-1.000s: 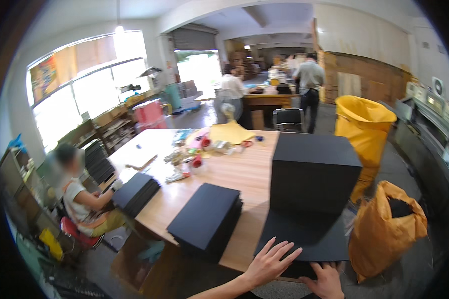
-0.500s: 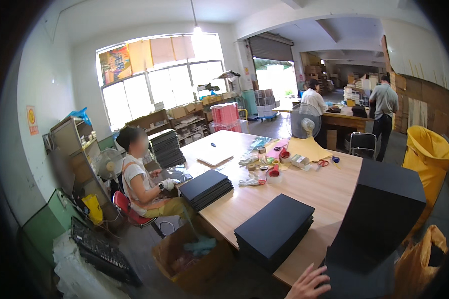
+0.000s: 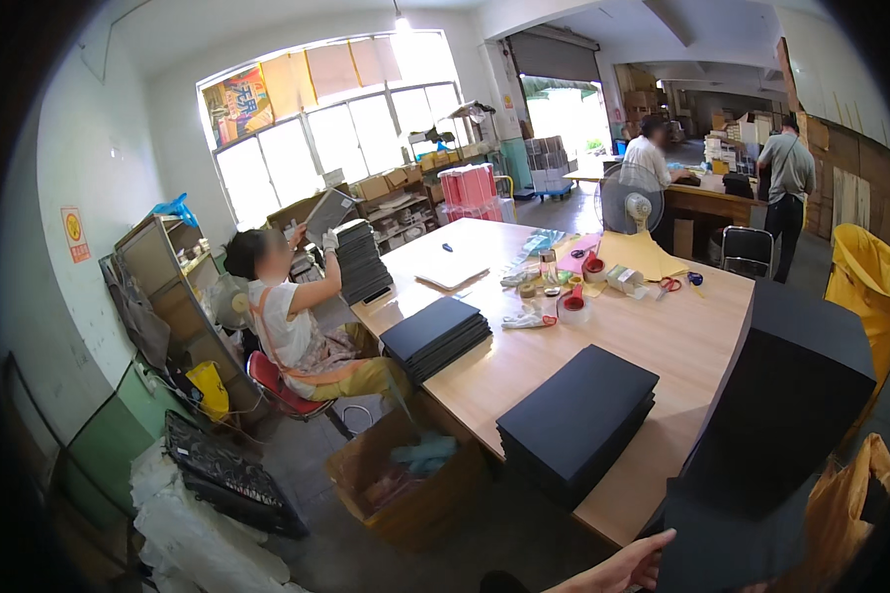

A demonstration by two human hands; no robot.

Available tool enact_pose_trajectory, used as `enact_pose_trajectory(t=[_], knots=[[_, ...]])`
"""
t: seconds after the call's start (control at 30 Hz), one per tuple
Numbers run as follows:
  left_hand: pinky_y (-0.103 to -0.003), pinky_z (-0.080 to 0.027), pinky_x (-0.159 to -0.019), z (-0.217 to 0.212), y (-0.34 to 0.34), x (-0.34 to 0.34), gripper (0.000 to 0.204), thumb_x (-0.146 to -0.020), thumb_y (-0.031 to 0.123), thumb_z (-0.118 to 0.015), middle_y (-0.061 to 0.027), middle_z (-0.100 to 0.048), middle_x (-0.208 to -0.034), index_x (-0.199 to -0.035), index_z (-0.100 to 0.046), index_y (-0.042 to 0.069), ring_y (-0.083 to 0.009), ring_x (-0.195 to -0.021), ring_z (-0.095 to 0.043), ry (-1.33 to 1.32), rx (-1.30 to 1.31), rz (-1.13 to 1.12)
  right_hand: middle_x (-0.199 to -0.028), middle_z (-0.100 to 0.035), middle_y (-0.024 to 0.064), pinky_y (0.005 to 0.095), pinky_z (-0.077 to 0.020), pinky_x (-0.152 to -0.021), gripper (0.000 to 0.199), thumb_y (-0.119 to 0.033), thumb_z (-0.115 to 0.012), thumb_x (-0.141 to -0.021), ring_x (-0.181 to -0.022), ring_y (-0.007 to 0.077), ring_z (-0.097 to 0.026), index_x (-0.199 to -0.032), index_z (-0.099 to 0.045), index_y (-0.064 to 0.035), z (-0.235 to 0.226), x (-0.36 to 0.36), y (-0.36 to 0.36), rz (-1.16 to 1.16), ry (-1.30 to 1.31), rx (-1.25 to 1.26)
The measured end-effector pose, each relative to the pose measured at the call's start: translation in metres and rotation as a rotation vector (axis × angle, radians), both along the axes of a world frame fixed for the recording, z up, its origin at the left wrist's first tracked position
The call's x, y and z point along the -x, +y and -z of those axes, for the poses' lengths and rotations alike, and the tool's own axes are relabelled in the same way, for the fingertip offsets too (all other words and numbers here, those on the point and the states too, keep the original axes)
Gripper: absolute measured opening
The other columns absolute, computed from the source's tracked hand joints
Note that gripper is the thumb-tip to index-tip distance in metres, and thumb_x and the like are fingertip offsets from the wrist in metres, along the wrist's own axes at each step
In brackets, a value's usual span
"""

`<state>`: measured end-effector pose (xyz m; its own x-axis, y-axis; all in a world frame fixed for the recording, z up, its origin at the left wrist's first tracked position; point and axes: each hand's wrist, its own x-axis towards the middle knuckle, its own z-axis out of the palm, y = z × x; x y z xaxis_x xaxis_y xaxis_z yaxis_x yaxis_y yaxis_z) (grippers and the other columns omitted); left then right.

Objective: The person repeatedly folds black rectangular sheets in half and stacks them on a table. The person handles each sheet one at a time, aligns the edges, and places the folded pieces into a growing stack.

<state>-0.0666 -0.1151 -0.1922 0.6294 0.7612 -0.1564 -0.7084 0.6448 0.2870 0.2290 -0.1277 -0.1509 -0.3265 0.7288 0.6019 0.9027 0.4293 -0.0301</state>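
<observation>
Low at the right, my left hand (image 3: 635, 567) reaches in from the lower edge. Its thumb and fingers close on the left edge of a black board (image 3: 727, 544). Just beyond that board rises a tall black stack (image 3: 796, 405), partly in shadow. A lower stack of black boards (image 3: 578, 420) lies on the table's near corner, left of the tall one. My right hand is out of the picture.
A seated co-worker (image 3: 292, 306) at the left lifts a grey panel (image 3: 328, 214) beside a dark stack (image 3: 364, 262). Tape rolls (image 3: 572, 301), scissors (image 3: 670, 285) and papers lie on the wooden table (image 3: 524, 361). A cardboard box (image 3: 405, 494) stands on the floor; a yellow bag (image 3: 865, 282) hangs right.
My left hand has gone from spread fingers to gripping the black board's edge, moving slightly right. The seated co-worker has raised a panel to the dark stack. The view has shifted a little.
</observation>
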Motion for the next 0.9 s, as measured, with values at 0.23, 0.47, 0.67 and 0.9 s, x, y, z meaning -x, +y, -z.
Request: enact_pose_trajectory(t=[0.23,0.47,0.67,0.9], knots=[[-0.035,-0.061,-0.080,-0.069,-0.012,-0.009,0.026,-0.106,0.017,-0.066,-0.0062,-0.079,-0.111,-0.128,-0.074,0.004,-0.0182,-0.094,-0.076,0.430,-0.242,-0.281,-0.128,-0.077,0.0147,0.0742,-0.0325,-0.114,0.047,-0.041,-0.082,-0.084,-0.126,0.0430,-0.067,-0.120,-0.080,-0.0102,0.001,-0.002,0.009,-0.023,0.019,-0.034],[-0.038,-0.055,-0.094,-0.073,-0.055,0.071,0.018,-0.100,0.012,-0.072,-0.0083,-0.077,-0.111,-0.116,-0.077,0.004,-0.0193,-0.105,-0.070,0.959,-0.301,-0.309,-0.138,-0.073,0.0150,0.0695,-0.0354,-0.116,0.056,-0.045,-0.080,-0.089,-0.134,0.0399,-0.062,-0.132,-0.074,-0.0097,-0.048,0.025,0.002,-0.015,0.036,-0.121],[-0.049,-0.062,-0.103,-0.067,-0.073,0.172,0.019,-0.105,0.005,-0.065,-0.0165,-0.072,-0.127,-0.123,-0.066,0.000,-0.0309,-0.113,-0.075,0.652,0.044,-0.796,-0.158,-0.061,0.0086,0.0600,-0.0319,-0.125,0.065,-0.041,-0.074,-0.096,-0.151,0.0300,-0.052,-0.152,-0.063,-0.0103,-0.049,0.030,0.003,0.042,-0.026,-0.125],[-0.046,-0.065,-0.093,-0.093,0.013,0.230,0.030,-0.111,0.012,-0.060,-0.0121,-0.075,-0.127,-0.138,-0.061,0.002,-0.0279,-0.108,-0.077,0.596,-0.174,-1.033,-0.159,-0.060,0.0102,0.0626,-0.0293,-0.126,0.065,-0.039,-0.076,-0.093,-0.150,0.0321,-0.051,-0.150,-0.064,-0.0087,-0.051,0.027,-0.003,0.041,0.021,-0.054]])
